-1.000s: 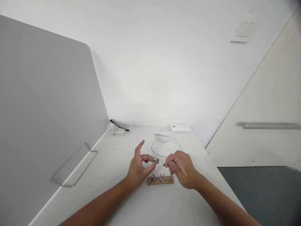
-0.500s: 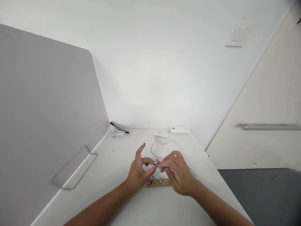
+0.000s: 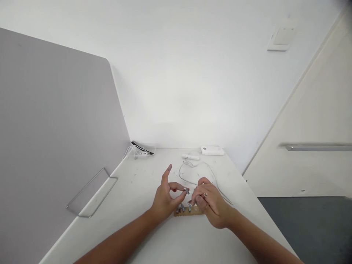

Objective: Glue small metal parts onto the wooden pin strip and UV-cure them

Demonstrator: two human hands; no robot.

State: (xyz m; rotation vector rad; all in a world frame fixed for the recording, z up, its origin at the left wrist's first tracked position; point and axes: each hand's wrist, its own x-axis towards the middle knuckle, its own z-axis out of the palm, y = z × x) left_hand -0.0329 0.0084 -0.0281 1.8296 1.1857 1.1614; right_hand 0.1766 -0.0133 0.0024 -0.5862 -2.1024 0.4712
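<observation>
My left hand (image 3: 164, 200) pinches a small shiny metal piece (image 3: 186, 190) between thumb and index finger, with another finger stretched up. What kind of piece it is I cannot make out. To its right, my right hand (image 3: 213, 205) is closed round a slim pink-and-silver stick (image 3: 205, 195). Most of the stick is hidden in the fingers; one end points down at the left. Below the hands lies a tan strip (image 3: 195, 211) in which several small metal pieces (image 3: 183, 208) stand. My right hand covers the strip's right end.
A white cable (image 3: 211, 171) curls on the white table (image 3: 148, 183) behind the hands. Further back lie a small white stick-shaped item (image 3: 190, 157) and a white box-like device (image 3: 212, 150). A clear pouch (image 3: 143, 151) with cords stands back left, and a wire handle (image 3: 92, 192) juts over the left edge.
My right hand has drawn the pink-and-silver stick away from the metal piece and turned its end down toward the strip. My left hand still pinches the metal piece. The view has shifted slightly.
</observation>
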